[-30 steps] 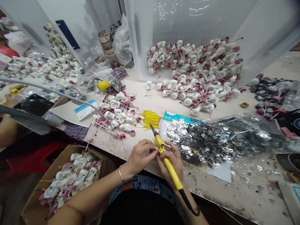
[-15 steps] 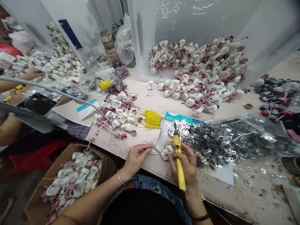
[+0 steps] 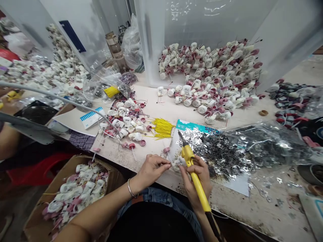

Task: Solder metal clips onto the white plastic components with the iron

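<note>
One yellow iron (image 3: 201,191) and one white part (image 3: 178,163) are in the grip of the right hand (image 3: 198,174) over the near edge of the table (image 3: 151,101), while the left hand (image 3: 154,167) has thumb and finger pinched together just beside that part, anything between them too small to tell. One pink cap (image 3: 166,150) is just beyond the hands, one yellow bundle (image 3: 163,128) farther on and a second bundle (image 3: 111,91) back left; one carton (image 3: 37,215) sits below.
</note>
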The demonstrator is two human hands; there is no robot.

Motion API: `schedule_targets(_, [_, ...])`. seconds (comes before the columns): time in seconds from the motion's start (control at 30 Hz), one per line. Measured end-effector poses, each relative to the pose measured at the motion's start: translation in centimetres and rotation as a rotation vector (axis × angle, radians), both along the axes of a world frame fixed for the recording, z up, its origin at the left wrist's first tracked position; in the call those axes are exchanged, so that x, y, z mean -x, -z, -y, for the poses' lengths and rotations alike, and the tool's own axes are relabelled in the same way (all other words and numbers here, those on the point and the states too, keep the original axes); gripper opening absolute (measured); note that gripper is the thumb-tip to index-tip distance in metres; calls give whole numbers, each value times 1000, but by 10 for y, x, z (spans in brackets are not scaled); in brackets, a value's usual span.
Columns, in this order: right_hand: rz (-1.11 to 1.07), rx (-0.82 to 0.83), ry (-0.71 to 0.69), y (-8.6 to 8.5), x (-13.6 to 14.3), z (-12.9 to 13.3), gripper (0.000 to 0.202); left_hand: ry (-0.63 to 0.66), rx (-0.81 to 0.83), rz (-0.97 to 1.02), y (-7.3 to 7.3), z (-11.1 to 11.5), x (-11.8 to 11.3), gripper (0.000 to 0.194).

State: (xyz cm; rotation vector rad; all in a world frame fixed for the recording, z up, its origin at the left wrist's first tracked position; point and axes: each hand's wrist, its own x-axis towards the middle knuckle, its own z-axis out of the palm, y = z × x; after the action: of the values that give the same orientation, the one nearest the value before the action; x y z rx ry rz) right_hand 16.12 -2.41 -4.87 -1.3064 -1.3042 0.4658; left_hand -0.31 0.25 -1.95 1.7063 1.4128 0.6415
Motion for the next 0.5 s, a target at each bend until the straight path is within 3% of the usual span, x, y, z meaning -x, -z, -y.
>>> schedule_targets(0.07, [12,-20,-18,0,-14,12,13,77,-44,-144,-2,-3,-3,9])
schedule_targets(0.2, [174,-107,-120,-9,-45,45,42,141,-118,-261,-6,-8,-12,11])
schedule_targets(0.33, [335,-27,-173,-28,-65,71,36,210,-64,-312,-9,-13,-19,18])
schedule_targets(0.5, [387,-37,-231,-37,-70,75,41,213,16,-380,-13,-16,-22,21])
